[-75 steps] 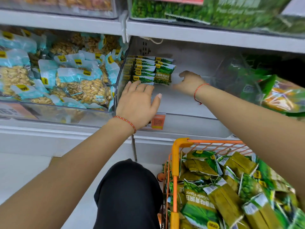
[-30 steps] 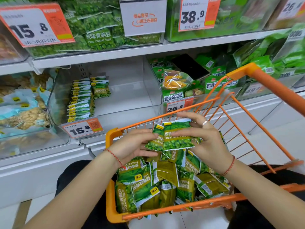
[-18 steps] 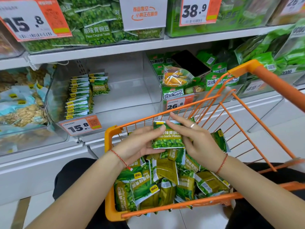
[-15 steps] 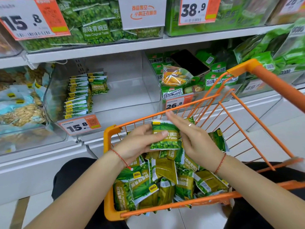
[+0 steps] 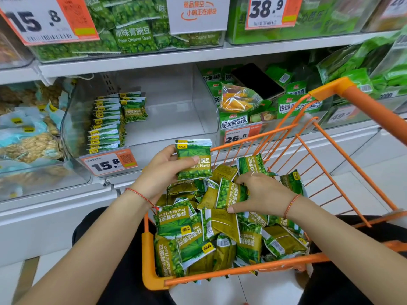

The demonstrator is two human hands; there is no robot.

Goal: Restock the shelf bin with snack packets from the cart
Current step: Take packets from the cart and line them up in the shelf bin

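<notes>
**A:** From the head camera, where was the clear plastic shelf bin (image 5: 154, 119) from the hands?

**B:** It sat up and to the left of them, above the orange wire cart (image 5: 242, 271). Its long side ran from the front back into the shelf. A neat row of small green packets (image 5: 105, 124) stood along its left wall, and the rest of its floor was bare.

**A:** Which hand was nearer to it?

**B:** The left hand (image 5: 163, 170). It was curled tight around an upright green pea packet with white letters (image 5: 193, 159), thumb across the front. The packet was held just over the cart's near-left corner, right below the bin's front edge.

**A:** And the other hand?

**B:** The right hand (image 5: 257, 192) was low in the cart, apart from the left one. Its fingers were bent over a loose green packet in the pile (image 5: 231, 192). I couldn't tell if it had really gripped it.

**A:** How did the packets look?

**B:** Small, flat and shiny, green on the front and olive on the back. Many lay jumbled in the cart. I think the held one only needs a short lift up and left.
</notes>
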